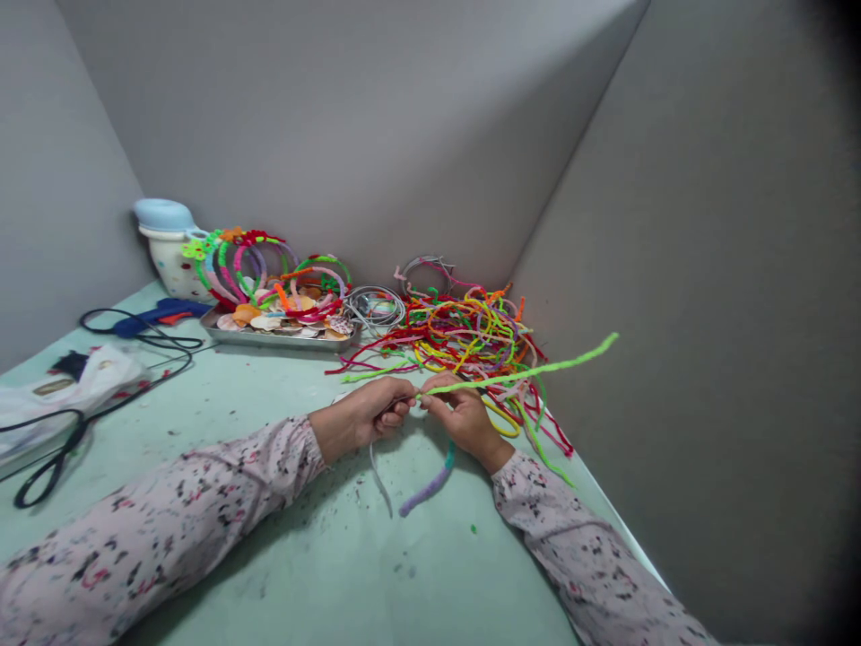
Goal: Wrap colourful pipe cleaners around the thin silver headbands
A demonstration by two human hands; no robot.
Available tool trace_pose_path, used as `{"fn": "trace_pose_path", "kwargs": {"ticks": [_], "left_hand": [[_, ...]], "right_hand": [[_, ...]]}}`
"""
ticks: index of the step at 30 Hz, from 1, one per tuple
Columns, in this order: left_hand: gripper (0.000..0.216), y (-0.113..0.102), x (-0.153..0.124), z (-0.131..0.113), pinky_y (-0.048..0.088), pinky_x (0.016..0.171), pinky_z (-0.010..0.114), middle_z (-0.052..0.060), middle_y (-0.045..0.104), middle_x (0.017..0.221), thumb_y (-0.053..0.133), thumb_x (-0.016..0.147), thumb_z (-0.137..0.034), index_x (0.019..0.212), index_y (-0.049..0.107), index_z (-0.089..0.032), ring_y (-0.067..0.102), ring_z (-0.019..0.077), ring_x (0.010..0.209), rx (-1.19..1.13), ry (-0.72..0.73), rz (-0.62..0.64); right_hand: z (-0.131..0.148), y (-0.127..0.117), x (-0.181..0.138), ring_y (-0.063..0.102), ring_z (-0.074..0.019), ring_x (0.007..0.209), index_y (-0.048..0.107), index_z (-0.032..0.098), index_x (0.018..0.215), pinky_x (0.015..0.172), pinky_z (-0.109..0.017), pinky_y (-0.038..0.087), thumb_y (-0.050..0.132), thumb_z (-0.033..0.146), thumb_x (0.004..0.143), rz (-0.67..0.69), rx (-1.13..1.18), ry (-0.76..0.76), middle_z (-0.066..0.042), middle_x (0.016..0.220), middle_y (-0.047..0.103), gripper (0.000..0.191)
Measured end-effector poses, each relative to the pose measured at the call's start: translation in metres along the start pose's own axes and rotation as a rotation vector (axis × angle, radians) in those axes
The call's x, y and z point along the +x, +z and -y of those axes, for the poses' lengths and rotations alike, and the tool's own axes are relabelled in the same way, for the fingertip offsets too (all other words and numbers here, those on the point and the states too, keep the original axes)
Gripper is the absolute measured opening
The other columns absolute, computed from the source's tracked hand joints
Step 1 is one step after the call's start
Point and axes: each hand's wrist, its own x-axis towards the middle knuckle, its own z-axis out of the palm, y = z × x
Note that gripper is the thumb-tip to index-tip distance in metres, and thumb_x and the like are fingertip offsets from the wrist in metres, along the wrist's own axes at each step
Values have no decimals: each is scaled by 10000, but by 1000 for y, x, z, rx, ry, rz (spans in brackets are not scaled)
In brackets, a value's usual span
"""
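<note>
Both my hands are closed and meet tip to tip over the table. My left hand (380,408) grips a thin headband hoop; its bare grey end (380,484) hangs below the fingers. My right hand (467,420) pinches a bright green pipe cleaner (538,370), whose free length sticks out to the right. The green starts at the fingertips of both hands. Below my right hand hangs a fuzzy end wrapped in purple (429,492) and teal, apparently of the same hoop. My fingers cover the hoop's middle.
A tangled heap of coloured pipe cleaners (471,332) lies behind my hands. Left of it are coiled grey hoops (377,307) and a metal tray (282,339) with shells and wrapped headbands. Further left are a lidded white container (176,260), a blue tool (161,314), black cable (81,422) and plastic bag (100,372).
</note>
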Motion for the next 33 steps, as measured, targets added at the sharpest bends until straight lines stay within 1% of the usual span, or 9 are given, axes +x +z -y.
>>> {"fn": "trace_pose_path", "kwargs": {"ticks": [4,7,13,17,21,26,33], "left_hand": [[108,0,1,1,103,313,162,-73,358,463,478,703,-175,603,439,-160,217,14,299,43,30,-25],[136,0,0,1,97,313,170,-74,355,463,484,702,-170,584,417,-166,213,13,297,59,55,-38],[184,1,-1,3,111,318,184,-78,324,428,503,701,-185,542,413,-169,227,22,299,90,109,-50],[151,2,-1,3,120,327,181,-77,333,446,486,692,-179,556,422,-164,222,18,311,75,133,-34],[95,2,-1,3,113,329,182,-72,353,463,448,683,-169,590,436,-161,204,19,311,50,110,-14],[96,1,-2,3,109,327,183,-70,352,459,450,672,-181,583,417,-168,206,20,309,42,87,-13],[119,2,-2,3,99,334,193,-79,335,456,486,632,-191,558,393,-178,203,20,316,65,95,-38]], "right_hand": [[-1,0,0,615,-175,809,651,199,819,766,-309,500,611,240,841,-1,19,-7,-40,819,637,62],[1,1,-1,612,-171,780,649,201,801,749,-304,497,605,246,845,7,32,15,-34,794,629,77],[1,3,-2,601,-147,668,632,186,811,633,-268,495,586,302,859,22,164,158,-23,751,612,133],[0,4,-2,601,-148,630,625,180,827,607,-268,497,602,327,849,10,216,224,-20,712,614,151],[1,3,-1,596,-147,656,634,185,803,617,-264,494,591,318,856,27,195,184,-29,767,612,149],[4,1,0,595,-154,726,637,192,764,686,-273,486,583,279,864,40,111,98,-29,775,602,143],[5,0,-2,595,-164,763,637,197,789,719,-289,488,574,267,867,32,103,46,-35,795,610,122]]}}
